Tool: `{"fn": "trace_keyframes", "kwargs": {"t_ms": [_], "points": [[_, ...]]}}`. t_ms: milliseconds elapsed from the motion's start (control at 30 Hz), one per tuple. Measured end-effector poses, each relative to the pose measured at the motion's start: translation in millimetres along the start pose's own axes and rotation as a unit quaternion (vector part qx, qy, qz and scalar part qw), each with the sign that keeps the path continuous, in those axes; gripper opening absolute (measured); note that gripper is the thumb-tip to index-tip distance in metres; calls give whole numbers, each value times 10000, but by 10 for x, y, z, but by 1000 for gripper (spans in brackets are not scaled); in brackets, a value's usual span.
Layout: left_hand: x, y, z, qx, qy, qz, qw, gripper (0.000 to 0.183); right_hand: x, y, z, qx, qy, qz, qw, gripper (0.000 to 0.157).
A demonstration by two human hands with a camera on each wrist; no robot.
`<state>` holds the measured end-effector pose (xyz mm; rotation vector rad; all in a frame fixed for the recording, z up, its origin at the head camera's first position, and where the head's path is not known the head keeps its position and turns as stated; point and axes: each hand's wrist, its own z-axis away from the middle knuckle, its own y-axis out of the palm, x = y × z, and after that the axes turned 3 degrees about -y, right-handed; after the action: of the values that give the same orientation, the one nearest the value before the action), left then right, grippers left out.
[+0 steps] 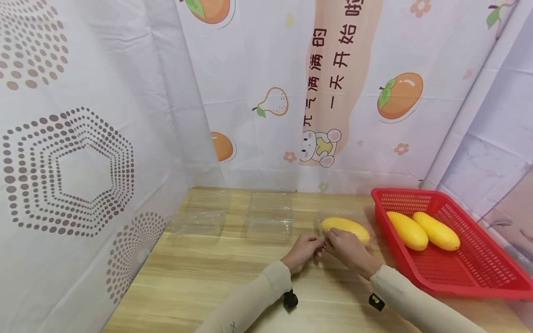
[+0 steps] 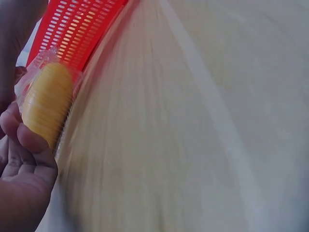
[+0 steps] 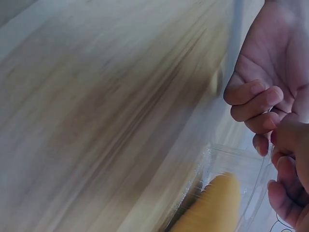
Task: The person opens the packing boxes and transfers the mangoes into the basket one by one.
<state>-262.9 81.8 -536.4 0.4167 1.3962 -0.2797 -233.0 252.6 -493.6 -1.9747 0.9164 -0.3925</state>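
Observation:
My left hand (image 1: 303,252) and right hand (image 1: 347,247) meet fingertip to fingertip at the near left corner of a clear plastic box (image 3: 231,153). A yellow oblong fruit, like a mango (image 1: 345,227), lies in that box. Curled fingers of the left hand (image 3: 263,92) sit against the thumb and bent fingers of the right hand (image 3: 289,179), right by the box's corner. I cannot tell what the fingertips pinch. In the left wrist view, the fruit (image 2: 47,101) shows through clear plastic just beyond the left fingers.
To the right stands a red perforated basket (image 1: 491,277) with two more yellow fruits (image 1: 410,231). Two clear plastic boxes, one at left (image 1: 200,222) and one in the middle (image 1: 269,221), lie on the wooden table (image 1: 187,273). Printed curtains (image 1: 250,60) close off the back and sides.

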Motion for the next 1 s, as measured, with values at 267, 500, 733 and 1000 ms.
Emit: {"fn": "trace_keyframes", "kwargs": {"t_ms": [267, 500, 733, 1000], "points": [[-22, 89, -12, -395, -261, -138, 9988, 23, -13, 46, 53, -372, -342, 328, 9982, 29], [-9, 140, -26, -671, -275, -141, 9973, 22, -14, 1, 54, -344, -297, 372, 9983, 31], [40, 112, -21, -570, -178, -35, 9982, 24, -14, 4, 48, -696, -421, 182, 9965, 31], [-11, 54, -4, -388, -96, -203, 9990, 21, -28, -16, 112, -672, -452, 315, 9962, 32]]}}
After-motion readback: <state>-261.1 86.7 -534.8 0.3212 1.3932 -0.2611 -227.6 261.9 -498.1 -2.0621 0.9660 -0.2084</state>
